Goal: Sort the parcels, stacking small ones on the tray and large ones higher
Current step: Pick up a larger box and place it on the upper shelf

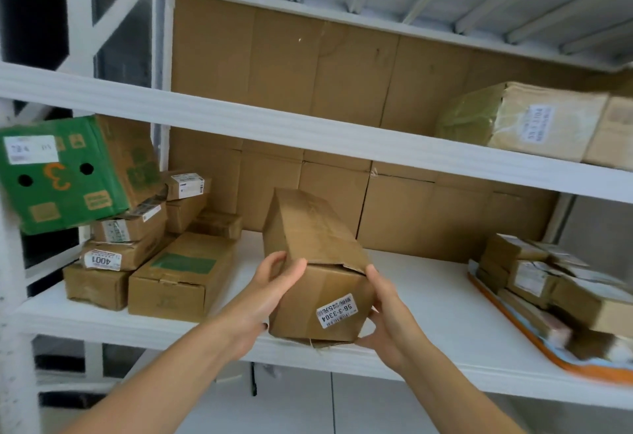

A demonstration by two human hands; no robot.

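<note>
A long brown cardboard parcel with a white label reading 56-3-3304 is tilted above the front of the middle shelf. My left hand grips its left side near the front end. My right hand holds the right side and the lower corner. An orange-rimmed tray lies at the right of the same shelf with several small parcels stacked on it. On the upper shelf at the right sits a large taped parcel.
Several brown parcels are piled at the left of the middle shelf, one labelled 4001. A green box leans on that pile. Cardboard sheets line the back of both shelves. White uprights stand at the left.
</note>
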